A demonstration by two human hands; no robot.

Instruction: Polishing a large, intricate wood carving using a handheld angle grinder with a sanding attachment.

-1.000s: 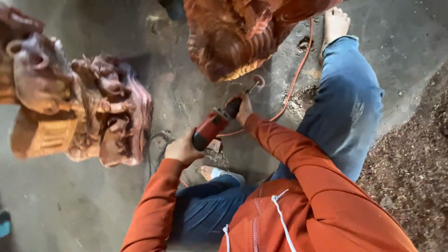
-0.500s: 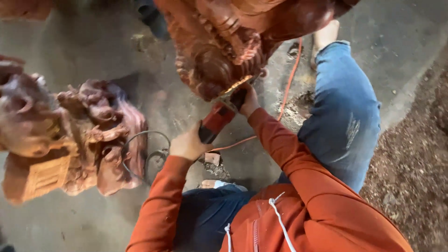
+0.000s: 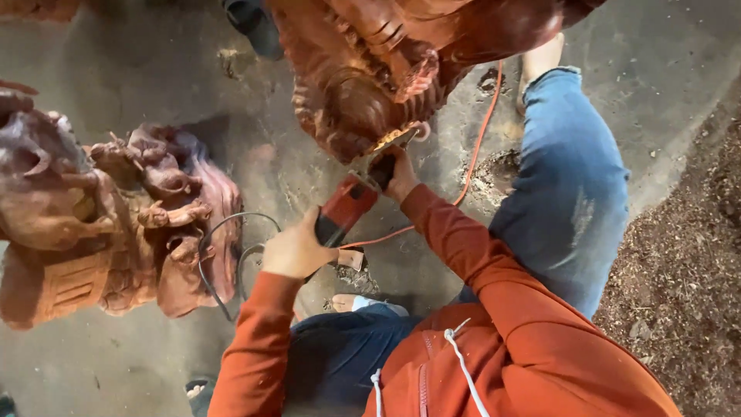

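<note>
Gripping the rear of the red angle grinder (image 3: 347, 207), the left hand (image 3: 295, 251) is wrapping closed around it while the right hand (image 3: 399, 176) is clenching its head. Its long axis is pointing up-right, disc meeting the reddish wooden carving (image 3: 370, 85) just beyond the right hand.

Carved wooden sculpture (image 3: 370, 85): reddish-brown wood, deeply grooved, with a faint sheen on its smoother upper curves. Second carved wooden figure (image 3: 116, 216), by the floor's left edge: duller, matt, rough-cut wood. Angle grinder (image 3: 349, 207): red plastic body, smooth and slightly glossy, with a thin metal-looking disc. Cord (image 3: 478, 139): smooth orange sheath. Floor (image 3: 154, 93): grey, matt, dusty concrete. Sawdust heap (image 3: 687, 270), at the floor's right edge: coarse brown shavings.
</note>
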